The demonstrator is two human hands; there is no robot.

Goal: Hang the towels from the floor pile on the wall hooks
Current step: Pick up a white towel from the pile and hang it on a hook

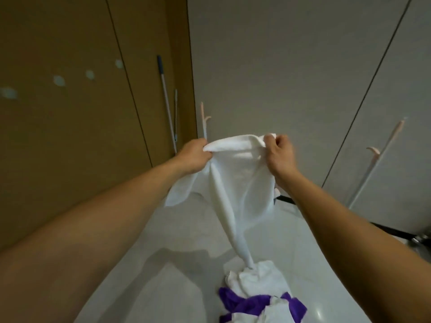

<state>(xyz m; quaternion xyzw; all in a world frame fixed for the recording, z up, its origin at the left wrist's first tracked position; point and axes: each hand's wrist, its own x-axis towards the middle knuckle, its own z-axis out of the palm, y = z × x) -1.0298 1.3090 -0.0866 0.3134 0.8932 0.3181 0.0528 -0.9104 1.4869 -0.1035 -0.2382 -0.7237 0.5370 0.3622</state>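
The left hand (192, 156) and right hand (278, 151) are each pinching the top edge of a white towel (233, 183), its tail trailing into the floor pile (254, 292). Lifting clear before reaching the nearest hook (206, 120) should be helping.

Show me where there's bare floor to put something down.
Bare floor lies left of the towel pile, toward the brown wall, and a narrower strip lies right of it. The middle is crowded: the left hand and right hand hold a white towel whose tail reaches into the pile.
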